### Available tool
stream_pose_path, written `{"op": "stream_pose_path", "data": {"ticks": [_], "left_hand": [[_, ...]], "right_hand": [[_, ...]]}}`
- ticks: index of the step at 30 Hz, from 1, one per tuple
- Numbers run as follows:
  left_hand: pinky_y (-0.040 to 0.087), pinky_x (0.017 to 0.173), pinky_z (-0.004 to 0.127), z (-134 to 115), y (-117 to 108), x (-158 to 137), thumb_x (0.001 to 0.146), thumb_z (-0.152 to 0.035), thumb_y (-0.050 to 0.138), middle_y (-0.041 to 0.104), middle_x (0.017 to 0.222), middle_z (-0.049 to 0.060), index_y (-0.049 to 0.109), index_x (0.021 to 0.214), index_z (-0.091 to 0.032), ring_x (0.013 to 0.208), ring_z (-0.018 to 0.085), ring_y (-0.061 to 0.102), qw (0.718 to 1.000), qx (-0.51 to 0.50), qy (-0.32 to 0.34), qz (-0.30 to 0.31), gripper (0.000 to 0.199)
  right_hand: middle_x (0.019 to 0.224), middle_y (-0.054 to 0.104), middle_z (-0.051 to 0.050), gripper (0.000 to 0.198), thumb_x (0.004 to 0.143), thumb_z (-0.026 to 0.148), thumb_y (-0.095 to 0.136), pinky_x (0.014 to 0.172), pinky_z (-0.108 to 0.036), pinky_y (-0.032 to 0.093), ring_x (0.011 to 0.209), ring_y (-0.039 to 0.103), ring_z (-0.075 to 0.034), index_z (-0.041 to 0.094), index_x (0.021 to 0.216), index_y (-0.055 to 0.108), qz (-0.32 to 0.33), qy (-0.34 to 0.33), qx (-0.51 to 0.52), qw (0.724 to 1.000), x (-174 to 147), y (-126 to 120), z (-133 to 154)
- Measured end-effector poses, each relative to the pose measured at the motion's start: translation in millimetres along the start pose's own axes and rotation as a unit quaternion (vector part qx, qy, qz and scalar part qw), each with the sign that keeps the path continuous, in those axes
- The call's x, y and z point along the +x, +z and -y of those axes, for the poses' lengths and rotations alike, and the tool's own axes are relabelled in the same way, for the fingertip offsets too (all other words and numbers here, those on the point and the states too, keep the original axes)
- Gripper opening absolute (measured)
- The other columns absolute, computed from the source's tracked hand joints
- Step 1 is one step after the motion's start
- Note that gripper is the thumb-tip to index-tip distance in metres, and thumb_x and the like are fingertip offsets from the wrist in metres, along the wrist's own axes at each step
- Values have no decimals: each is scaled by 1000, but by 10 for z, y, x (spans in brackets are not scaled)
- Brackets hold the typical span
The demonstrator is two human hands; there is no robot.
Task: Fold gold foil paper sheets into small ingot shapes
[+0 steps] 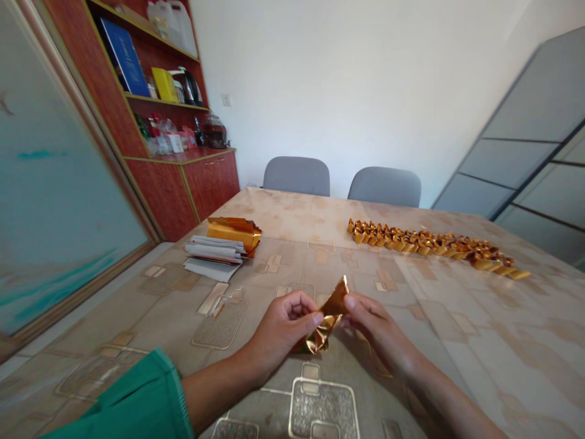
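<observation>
Between my two hands, just above the table, is a partly folded piece of gold foil paper (337,300), with a pointed tip standing up and a crumpled lower part. My left hand (287,323) pinches its left side between thumb and fingers. On the other side, my right hand (372,317) grips the foil's right edge near the tip; some of its fingers are hidden behind the paper. Farther off to the right lie rows of folded gold foil pieces (425,242). A curled stack of gold foil sheets (233,228) rests at the left, beside folded white-grey papers (214,255).
The table (493,341) wears a patterned plastic cover. Two grey chairs (296,175) stand at its far side. A red-brown cabinet (208,186) with loaded shelves is at the back left, by a sliding glass door (59,171). Grey lockers (516,116) are on the right.
</observation>
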State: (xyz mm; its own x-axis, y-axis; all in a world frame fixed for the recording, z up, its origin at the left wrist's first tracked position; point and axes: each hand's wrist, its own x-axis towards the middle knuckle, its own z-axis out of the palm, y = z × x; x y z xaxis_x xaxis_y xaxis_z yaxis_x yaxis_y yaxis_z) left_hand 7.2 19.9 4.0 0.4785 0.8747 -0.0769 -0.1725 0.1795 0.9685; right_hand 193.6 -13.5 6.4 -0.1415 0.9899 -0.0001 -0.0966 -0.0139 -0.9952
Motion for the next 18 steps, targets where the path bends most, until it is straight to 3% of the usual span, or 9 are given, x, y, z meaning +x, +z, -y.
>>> {"op": "stream_pose_path", "data": {"ticks": [3,8,18], "left_hand": [[44,61,21,6,21,1,74,-40,79,62,68,-2,60,75,-15,64,11,56,999,-35,13,-28,31],[45,68,23,11,34,-15,78,-35,76,63,73,-2,60,78,-16,70,12,58,997,-58,28,-36,25],[46,66,25,51,22,1,71,-34,81,65,71,0,62,74,-15,67,13,60,995,-71,23,-67,27]], "right_hand": [[82,65,-5,43,79,61,69,71,-32,46,76,58,-20,20,92,70,45,3,-40,998,-17,50,-30],[81,66,-4,37,80,55,71,72,-33,45,76,57,-19,19,88,70,85,-10,-63,994,-34,156,-112],[71,52,0,32,86,48,65,59,-26,36,65,44,-14,19,74,61,39,-24,-96,994,-31,145,-300]]}}
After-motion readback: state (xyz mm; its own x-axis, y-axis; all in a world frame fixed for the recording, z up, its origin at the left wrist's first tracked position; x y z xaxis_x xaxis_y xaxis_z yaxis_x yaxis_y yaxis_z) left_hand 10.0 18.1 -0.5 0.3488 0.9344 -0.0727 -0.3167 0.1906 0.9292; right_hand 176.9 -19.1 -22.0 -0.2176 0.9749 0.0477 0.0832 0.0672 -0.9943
